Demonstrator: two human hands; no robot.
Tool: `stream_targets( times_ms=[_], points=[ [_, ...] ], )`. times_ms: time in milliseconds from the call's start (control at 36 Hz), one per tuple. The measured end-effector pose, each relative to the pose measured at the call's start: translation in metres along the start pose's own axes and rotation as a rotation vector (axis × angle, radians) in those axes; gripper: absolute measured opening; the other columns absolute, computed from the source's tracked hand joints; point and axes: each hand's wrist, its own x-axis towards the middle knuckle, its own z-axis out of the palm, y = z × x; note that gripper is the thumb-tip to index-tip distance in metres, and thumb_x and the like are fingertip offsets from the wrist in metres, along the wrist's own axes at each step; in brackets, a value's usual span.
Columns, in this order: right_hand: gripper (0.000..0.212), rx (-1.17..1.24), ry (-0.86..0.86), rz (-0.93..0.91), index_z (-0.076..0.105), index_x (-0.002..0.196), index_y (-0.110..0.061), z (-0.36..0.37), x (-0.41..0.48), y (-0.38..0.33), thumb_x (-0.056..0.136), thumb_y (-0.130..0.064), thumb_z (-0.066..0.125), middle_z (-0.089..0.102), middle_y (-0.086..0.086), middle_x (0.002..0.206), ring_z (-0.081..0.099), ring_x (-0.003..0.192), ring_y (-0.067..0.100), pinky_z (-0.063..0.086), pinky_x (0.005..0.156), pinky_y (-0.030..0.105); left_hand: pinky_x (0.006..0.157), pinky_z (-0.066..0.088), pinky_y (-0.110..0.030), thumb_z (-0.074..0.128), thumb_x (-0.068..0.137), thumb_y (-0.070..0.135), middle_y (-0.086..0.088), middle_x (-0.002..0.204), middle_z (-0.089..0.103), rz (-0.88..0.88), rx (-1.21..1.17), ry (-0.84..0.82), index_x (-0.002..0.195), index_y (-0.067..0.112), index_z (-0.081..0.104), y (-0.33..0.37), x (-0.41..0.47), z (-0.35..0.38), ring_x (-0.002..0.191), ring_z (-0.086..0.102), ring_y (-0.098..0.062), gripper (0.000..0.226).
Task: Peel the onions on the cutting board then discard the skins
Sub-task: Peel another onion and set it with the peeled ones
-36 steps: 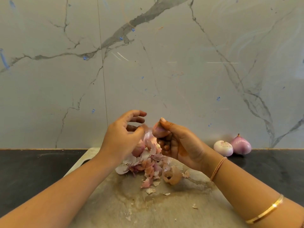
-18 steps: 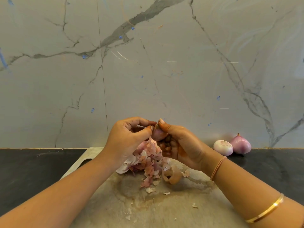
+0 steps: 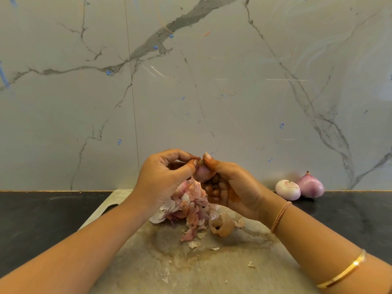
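Both hands are raised just above the far end of the cutting board (image 3: 212, 270). The right hand (image 3: 233, 187) grips a small purple onion (image 3: 202, 174), its fingers curled under and round it and its thumb laid along the top. The left hand (image 3: 163, 177) meets it from the other side, thumb and forefinger pinching at the onion's tip. They seem to have hold of a scrap of skin there, though the spot is too small to be sure.

Under the hands a pile of skins (image 3: 188, 209), pink, white and tan, lies on the board, with a curled brown husk (image 3: 221, 225) at its right edge and a few loose flakes scattered nearer the person.

The board rests on a dark bench (image 3: 42, 221). To the right, well apart from the board and against the marble wall (image 3: 191, 92), two more onions sit touching on the bench: a pale onion (image 3: 287, 190) and a pointed purple onion (image 3: 311, 186).

The right forearm wears a gold bangle (image 3: 341, 272), and a thin band (image 3: 280, 216) circles the wrist
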Motion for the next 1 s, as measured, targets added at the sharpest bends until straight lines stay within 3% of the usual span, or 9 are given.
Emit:
stream_targets(
  times_ms=[194, 361, 472, 583, 694, 806, 861, 944, 1000],
  points=[
    [0.04, 0.005, 0.016, -0.003, 0.065, 0.09, -0.009, 0.0, 0.0, -0.001, 0.089, -0.048, 0.054, 0.048, -0.001, 0.06, 0.037, 0.056, 0.011, 0.035, 0.055, 0.023, 0.066, 0.053, -0.017, 0.069, 0.082, 0.008, 0.003, 0.082, 0.074, 0.007, 0.006, -0.047, 0.087, 0.021, 0.071, 0.001, -0.005, 0.002, 0.078, 0.07, -0.01, 0.015],
    [0.051, 0.011, 0.005, -0.007, 0.064, 0.1, -0.006, -0.001, 0.001, -0.002, 0.078, -0.052, 0.058, 0.047, 0.001, 0.062, 0.037, 0.057, 0.011, 0.034, 0.056, 0.024, 0.064, 0.052, -0.015, 0.067, 0.082, 0.002, 0.005, 0.075, 0.074, 0.052, 0.033, -0.014, 0.081, 0.02, 0.071, 0.001, -0.004, 0.001, 0.072, 0.07, -0.008, 0.019],
    [0.035, 0.004, 0.015, -0.023, 0.059, 0.095, -0.011, 0.001, 0.0, 0.0, 0.091, -0.046, 0.053, 0.049, 0.002, 0.068, 0.038, 0.058, 0.011, 0.035, 0.059, 0.025, 0.059, 0.049, -0.011, 0.067, 0.083, 0.002, 0.012, 0.07, 0.072, 0.089, 0.11, 0.019, 0.078, 0.022, 0.069, 0.0, -0.004, 0.002, 0.068, 0.068, -0.003, 0.02],
    [0.044, 0.013, 0.003, -0.062, 0.053, 0.107, -0.015, 0.001, 0.0, 0.0, 0.076, -0.045, 0.062, 0.054, 0.001, 0.073, 0.042, 0.058, 0.01, 0.037, 0.058, 0.026, 0.057, 0.047, -0.009, 0.066, 0.085, 0.007, 0.014, 0.069, 0.07, 0.126, 0.219, 0.07, 0.079, 0.027, 0.067, -0.003, -0.003, 0.001, 0.066, 0.066, 0.001, 0.022],
    [0.055, 0.014, 0.002, -0.083, 0.05, 0.119, -0.014, 0.001, 0.0, -0.001, 0.07, -0.033, 0.068, 0.055, 0.001, 0.073, 0.042, 0.059, 0.01, 0.037, 0.056, 0.024, 0.063, 0.056, -0.021, 0.065, 0.086, 0.014, 0.011, 0.075, 0.07, 0.122, 0.294, 0.119, 0.08, 0.031, 0.065, -0.007, 0.001, -0.002, 0.068, 0.066, -0.003, 0.019],
    [0.048, 0.033, 0.005, -0.086, 0.053, 0.121, -0.008, 0.0, 0.001, 0.0, 0.081, -0.033, 0.063, 0.052, 0.001, 0.072, 0.043, 0.059, 0.01, 0.041, 0.053, 0.021, 0.066, 0.058, -0.037, 0.064, 0.087, 0.017, 0.01, 0.076, 0.068, 0.088, 0.334, 0.156, 0.081, 0.032, 0.064, -0.01, 0.003, -0.005, 0.067, 0.065, -0.009, 0.016],
    [0.043, 0.054, -0.013, -0.095, 0.058, 0.113, -0.007, -0.001, 0.0, -0.002, 0.081, -0.036, 0.06, 0.051, 0.0, 0.069, 0.043, 0.059, 0.01, 0.041, 0.054, 0.021, 0.066, 0.058, -0.036, 0.064, 0.087, 0.016, 0.011, 0.074, 0.068, 0.07, 0.351, 0.168, 0.079, 0.032, 0.064, -0.012, 0.005, -0.007, 0.065, 0.064, -0.007, 0.017],
    [0.031, 0.091, -0.028, -0.101, 0.067, 0.081, -0.014, -0.001, -0.002, -0.004, 0.081, -0.043, 0.055, 0.047, 0.001, 0.064, 0.041, 0.055, 0.01, 0.039, 0.053, 0.022, 0.069, 0.057, -0.039, 0.064, 0.086, 0.017, 0.009, 0.075, 0.068, 0.016, 0.365, 0.175, 0.078, 0.028, 0.065, -0.016, 0.009, -0.011, 0.069, 0.066, -0.011, 0.014],
    [0.041, 0.133, -0.022, -0.081, 0.07, 0.064, -0.02, -0.001, -0.002, -0.005, 0.088, -0.047, 0.05, 0.046, 0.001, 0.062, 0.039, 0.053, 0.011, 0.039, 0.051, 0.022, 0.07, 0.057, -0.038, 0.064, 0.087, 0.017, 0.009, 0.081, 0.068, -0.008, 0.386, 0.152, 0.08, 0.027, 0.065, -0.018, 0.009, -0.012, 0.073, 0.065, -0.012, 0.012]
  ],
)
